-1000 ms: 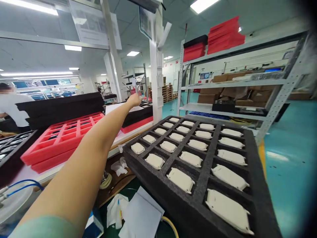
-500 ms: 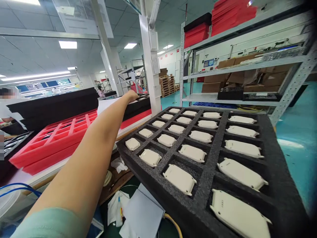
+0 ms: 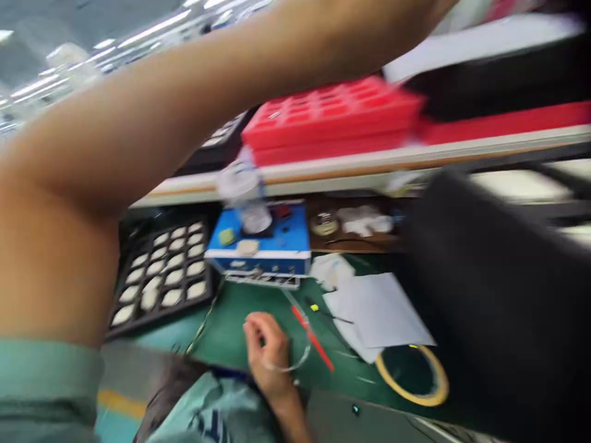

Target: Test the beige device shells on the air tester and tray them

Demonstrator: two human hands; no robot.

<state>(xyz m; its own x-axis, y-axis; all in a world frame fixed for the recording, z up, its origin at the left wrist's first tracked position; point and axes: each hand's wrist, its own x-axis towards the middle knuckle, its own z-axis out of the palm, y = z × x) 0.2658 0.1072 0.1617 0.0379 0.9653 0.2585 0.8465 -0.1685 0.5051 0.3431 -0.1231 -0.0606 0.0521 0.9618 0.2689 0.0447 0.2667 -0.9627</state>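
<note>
The picture is smeared by motion. My left arm [image 3: 221, 80] stretches across the top toward the upper right, and its hand is out of the picture. My right hand [image 3: 268, 354] rests low on the green mat [image 3: 231, 320] with its fingers curled, and a thin clear tube [image 3: 300, 360] loops from them. A red pen-like stick [image 3: 314, 338] lies just to its right. A blue box [image 3: 258, 246] with a clear bottle [image 3: 244, 191] on it stands beyond the hand.
A black foam tray [image 3: 161, 277] of several white parts lies at the left. Red trays [image 3: 332, 117] sit on the raised shelf behind. A large black foam mass [image 3: 498, 295] fills the right. White paper [image 3: 378, 311] and a yellow tape ring [image 3: 410, 375] lie on the mat.
The view has swung sharply down and left, from the shelves and the big tray to the bench. My left arm stays stretched out. My right hand has come into view.
</note>
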